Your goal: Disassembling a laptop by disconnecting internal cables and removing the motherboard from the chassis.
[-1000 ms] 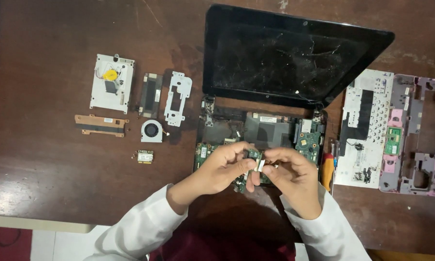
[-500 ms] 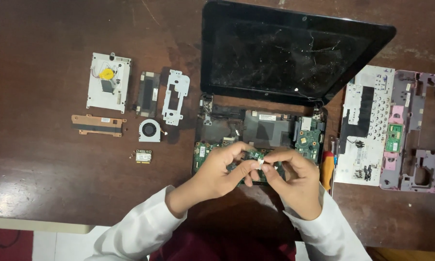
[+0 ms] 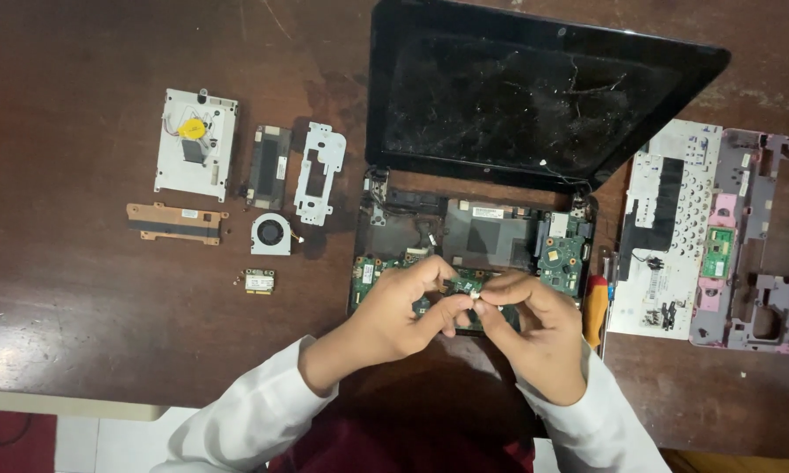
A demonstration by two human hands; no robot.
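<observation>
Nearest the camera, two white sleeves reach forward over the dark wooden counter [image 3: 79,307]. The left hand [image 3: 394,315] is curled, its thumb and forefinger pressed together on a small pale part [image 3: 475,297] that sits between both hands; the other fingers fold loosely inward. The right hand [image 3: 539,337] meets it from the other side, fingertips closed on the same small part, so the two hands touch at the pinch. What the part is cannot be told, as it is tiny and mostly covered. Both hands hover just above the green circuit board [image 3: 464,285] in the opened laptop base [image 3: 473,241], whose lower edge they hide. Just beside the right hand lies a screwdriver [image 3: 595,307] with a red and yellow handle, at the base's right edge. To the left of the left hand, well apart, a small wireless card [image 3: 259,281] lies flat on the counter, with a round fan [image 3: 271,235] behind it and a copper-coloured heat strip [image 3: 175,222] further left. Beyond these lie a black slim module [image 3: 267,166], a silver bracket [image 3: 319,171] and a silver drive caddy [image 3: 195,155] with a yellow disc on it. On the right lie a white keyboard backplate [image 3: 675,228] and a purple-grey frame [image 3: 758,241]. Farthest off, the cracked dark screen [image 3: 526,96] leans back, hinged to the base.
</observation>
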